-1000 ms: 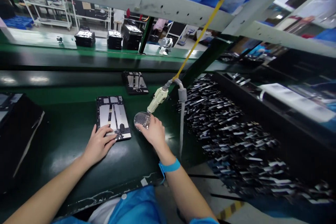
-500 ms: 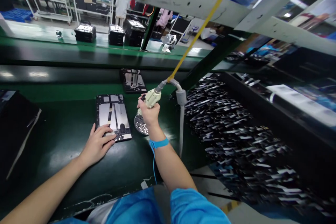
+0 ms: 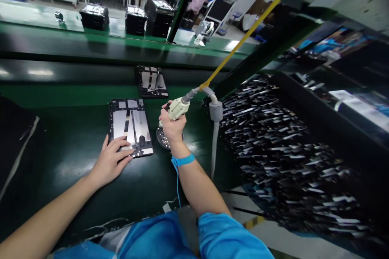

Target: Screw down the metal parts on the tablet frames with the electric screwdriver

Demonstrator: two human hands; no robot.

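My left hand (image 3: 112, 160) lies flat with spread fingers on the lower left part of an opened tablet (image 3: 120, 123), whose silver inner plates and black strips show. My right hand (image 3: 173, 125) is wrapped round a cream electric screwdriver (image 3: 178, 108), which hangs from a yellow strap and has a grey cable (image 3: 215, 145). The screwdriver is tilted, its lower end over a round dish (image 3: 162, 137) of small shiny pieces, partly covered by my hand. Its tip cannot be made out. A blue wrist strap (image 3: 184, 160) circles my right wrist.
Beyond the tablet lies a second opened device (image 3: 152, 81). Many thin black and silver parts (image 3: 273, 141) stand in rows on the right. A dark covered stack (image 3: 15, 137) is at the left. Black stacks (image 3: 94, 17) stand on the far shelf; people are in the background.
The camera view has tipped lower, so the bench items sit higher in the picture. My left hand stays on the tablet and my right hand still grips the screwdriver by the dish.
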